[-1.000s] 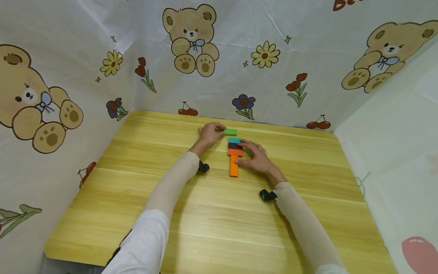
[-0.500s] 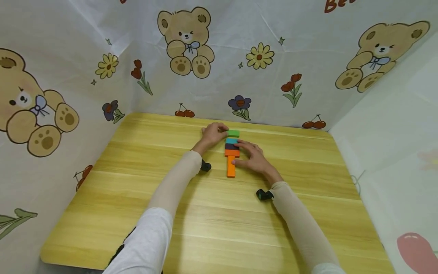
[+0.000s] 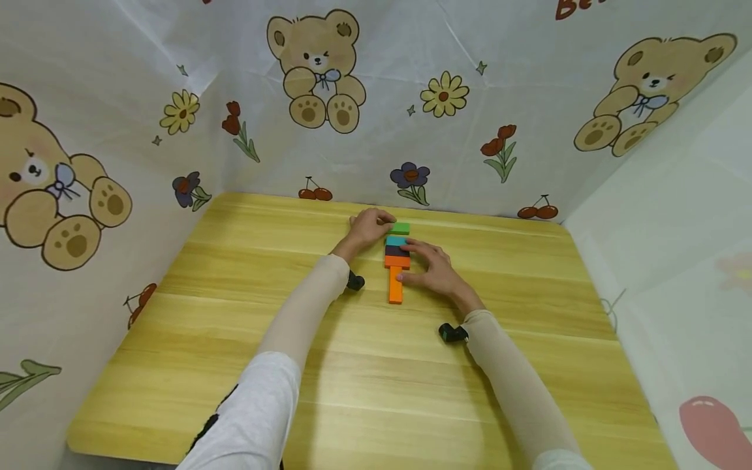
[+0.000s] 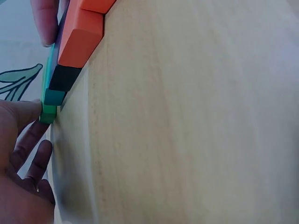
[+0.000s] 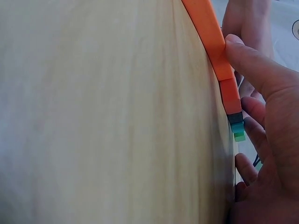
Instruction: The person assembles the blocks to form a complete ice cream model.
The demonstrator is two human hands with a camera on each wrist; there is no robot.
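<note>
A row of blocks lies flat on the wooden table: a long orange block (image 3: 396,287), a red-orange block (image 3: 397,262) across its far end, then a dark block (image 3: 395,250) and a cyan block (image 3: 396,241). Just beyond the cyan one, across a narrow gap in the head view, sits a green block (image 3: 401,228). My left hand (image 3: 369,227) pinches the green block's left end between thumb and forefinger. My right hand (image 3: 437,271) rests along the row's right side; its thumb touches the orange block (image 5: 212,37) and its fingertips reach the dark and cyan blocks.
The wooden table (image 3: 364,391) spreads out around the blocks. Behind it hangs a white sheet (image 3: 376,150) printed with bears and flowers, which also covers the sides. A small black wrist camera (image 3: 452,333) sticks out from the right sleeve, another (image 3: 355,281) from the left.
The green block has shifted slightly right with my left hand, now roughly in line with the row. My right hand keeps its place on the blocks. The head view has turned a little.
</note>
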